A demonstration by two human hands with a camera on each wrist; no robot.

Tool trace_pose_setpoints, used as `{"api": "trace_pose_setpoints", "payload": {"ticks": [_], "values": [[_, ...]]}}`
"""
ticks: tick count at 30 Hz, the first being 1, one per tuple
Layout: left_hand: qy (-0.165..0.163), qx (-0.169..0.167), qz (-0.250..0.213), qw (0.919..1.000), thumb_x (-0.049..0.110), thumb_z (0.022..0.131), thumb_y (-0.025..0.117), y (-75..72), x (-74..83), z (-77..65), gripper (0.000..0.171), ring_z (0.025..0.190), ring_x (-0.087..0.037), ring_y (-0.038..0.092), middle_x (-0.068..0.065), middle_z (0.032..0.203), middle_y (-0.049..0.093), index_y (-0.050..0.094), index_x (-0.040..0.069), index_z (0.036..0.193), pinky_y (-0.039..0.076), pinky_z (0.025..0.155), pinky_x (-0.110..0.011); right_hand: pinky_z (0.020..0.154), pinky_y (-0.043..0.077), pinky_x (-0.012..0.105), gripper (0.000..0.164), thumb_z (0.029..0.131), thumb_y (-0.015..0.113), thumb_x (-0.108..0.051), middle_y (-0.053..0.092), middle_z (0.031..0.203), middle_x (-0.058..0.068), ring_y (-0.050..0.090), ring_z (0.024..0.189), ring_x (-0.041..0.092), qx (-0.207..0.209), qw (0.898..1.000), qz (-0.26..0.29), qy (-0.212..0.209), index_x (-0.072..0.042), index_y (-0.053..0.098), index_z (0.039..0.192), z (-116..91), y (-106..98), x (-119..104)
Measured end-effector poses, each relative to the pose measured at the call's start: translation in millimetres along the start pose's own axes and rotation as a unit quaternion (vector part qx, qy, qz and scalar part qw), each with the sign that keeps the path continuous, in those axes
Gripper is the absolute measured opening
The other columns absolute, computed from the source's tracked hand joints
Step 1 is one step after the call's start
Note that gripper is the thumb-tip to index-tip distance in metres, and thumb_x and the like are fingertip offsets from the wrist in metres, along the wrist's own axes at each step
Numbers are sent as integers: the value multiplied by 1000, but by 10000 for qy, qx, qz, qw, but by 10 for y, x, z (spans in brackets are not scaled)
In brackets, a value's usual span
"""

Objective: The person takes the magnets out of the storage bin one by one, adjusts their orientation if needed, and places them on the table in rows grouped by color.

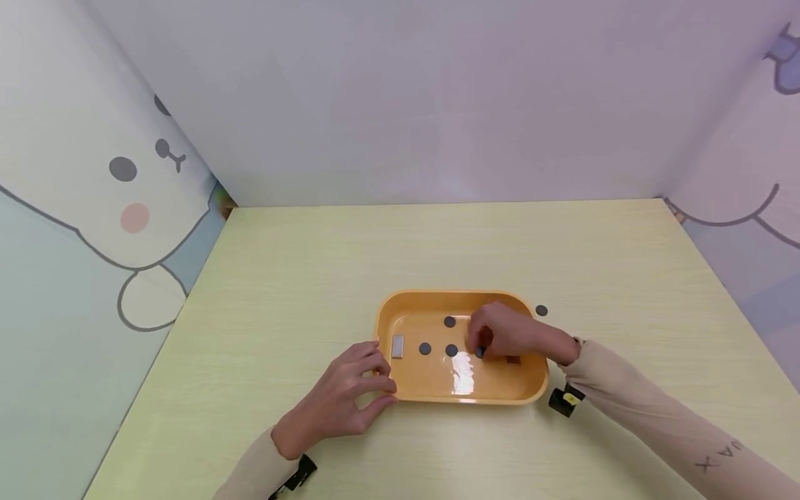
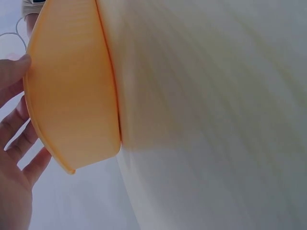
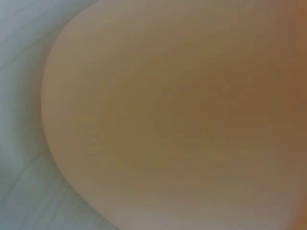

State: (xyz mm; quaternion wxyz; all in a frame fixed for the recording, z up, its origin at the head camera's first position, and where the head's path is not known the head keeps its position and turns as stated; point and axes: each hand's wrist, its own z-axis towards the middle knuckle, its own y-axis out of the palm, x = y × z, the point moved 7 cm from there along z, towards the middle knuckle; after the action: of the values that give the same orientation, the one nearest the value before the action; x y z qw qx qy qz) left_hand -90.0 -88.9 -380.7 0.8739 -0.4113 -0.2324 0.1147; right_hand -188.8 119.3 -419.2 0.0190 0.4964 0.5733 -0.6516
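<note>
An orange plastic tray (image 1: 437, 298) with rounded corners sits on the table. At its left front corner my left hand (image 1: 346, 392) holds the rim, fingers over the edge and the thumb outside. The left wrist view shows those fingertips at the rim beside the tray's outer wall (image 2: 72, 96). My right hand (image 1: 506, 330) reaches inside over the right half, its fingertips pinching a small dark round disc (image 1: 480, 351) at the tray floor. Several similar discs, such as one dark disc (image 1: 425, 348), lie in the middle of the tray. The right wrist view is blurred.
A silvery rectangular piece (image 1: 397, 346) lies at the tray's left end, and a brown rectangle (image 1: 513, 360) partly under my right hand. Another dark disc (image 1: 542, 310) rests on the pale table (image 1: 300, 278) outside the right rim. Panels enclose the back and sides.
</note>
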Motion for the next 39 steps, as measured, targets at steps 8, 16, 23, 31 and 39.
{"api": "trace_pose_setpoints", "payload": {"ticks": [8, 16, 23, 31, 39], "values": [[105, 110, -7, 9999, 19, 74, 77, -11, 12, -14, 8, 84, -13, 54, 5, 81, 58, 69, 19, 74, 44, 99, -46, 57, 49, 22, 22, 69, 77, 5, 63, 77, -7, 55, 66, 9, 68, 9999, -134, 5, -14, 74, 79, -25, 23, -53], [16, 25, -12, 10000, 20, 75, 77, 0, 0, -10, 7, 85, -13, 53, 6, 81, 58, 69, 19, 75, 44, 98, -46, 56, 48, 22, 21, 71, 75, 5, 61, 76, -7, 53, 66, 10, 131, 9993, -344, 58, -14, 73, 78, -50, 23, -91], [23, 27, -14, 10000, 20, 75, 77, -1, -3, -16, 7, 85, -13, 53, 6, 82, 58, 69, 19, 75, 44, 99, -46, 55, 48, 22, 18, 71, 78, 2, 60, 77, -5, 53, 66, 12, 56, 9998, -172, 115, -12, 72, 80, -60, 34, -82], [69, 61, -28, 10000, 20, 74, 77, -2, 1, -11, 8, 85, -13, 53, 6, 82, 58, 69, 18, 75, 44, 99, -46, 56, 49, 22, 17, 72, 77, 1, 60, 77, -4, 53, 65, 12, 51, 9999, -113, 6, -13, 71, 81, -72, 40, -77], [45, 38, 9, 10000, 20, 75, 77, -8, 3, -10, 8, 84, -13, 54, 5, 82, 58, 69, 18, 75, 44, 99, -46, 59, 50, 21, 16, 75, 75, -1, 61, 82, -7, 55, 68, 10, 202, 9995, -66, -213, -16, 73, 81, -107, 2, -115]]}}
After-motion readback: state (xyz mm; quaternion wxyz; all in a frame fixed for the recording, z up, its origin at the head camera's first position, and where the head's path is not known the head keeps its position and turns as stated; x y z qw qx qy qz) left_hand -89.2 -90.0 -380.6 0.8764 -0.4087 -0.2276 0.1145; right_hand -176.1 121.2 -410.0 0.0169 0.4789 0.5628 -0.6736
